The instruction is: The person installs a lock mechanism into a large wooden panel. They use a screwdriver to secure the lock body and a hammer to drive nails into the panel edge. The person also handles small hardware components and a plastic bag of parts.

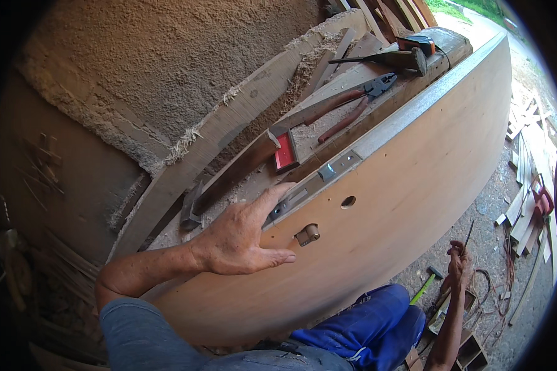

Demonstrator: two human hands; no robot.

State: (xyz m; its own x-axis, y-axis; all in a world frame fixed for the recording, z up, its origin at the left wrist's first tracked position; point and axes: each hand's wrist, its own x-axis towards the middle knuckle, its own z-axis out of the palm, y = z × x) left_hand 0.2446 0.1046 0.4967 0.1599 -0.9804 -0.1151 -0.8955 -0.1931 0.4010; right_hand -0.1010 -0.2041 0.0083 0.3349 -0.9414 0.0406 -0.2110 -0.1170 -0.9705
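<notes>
A wooden door (414, 167) stands on its long edge in front of me, with a mortise lock (312, 185) set into its upper edge. My left hand (244, 235) lies at the near end of the lock, fingers over the edge and thumb spread across the door's face. Beside the thumb, a brass lock cylinder (307, 234) sticks out of its hole. Low on the right, away from the door, my right hand (459, 267) is closed round a slim tool that looks like a screwdriver (470, 232), its thin shaft pointing up. Its handle is mostly hidden by the fingers.
Behind the door, a wooden bench holds a hammer (229, 176), a red-and-black box (285, 151), pliers (353, 108) and a tape measure (416, 44). A green-handled hammer (424, 287), wooden boxes (470, 352), cables and wood strips (526, 185) lie on the floor at right.
</notes>
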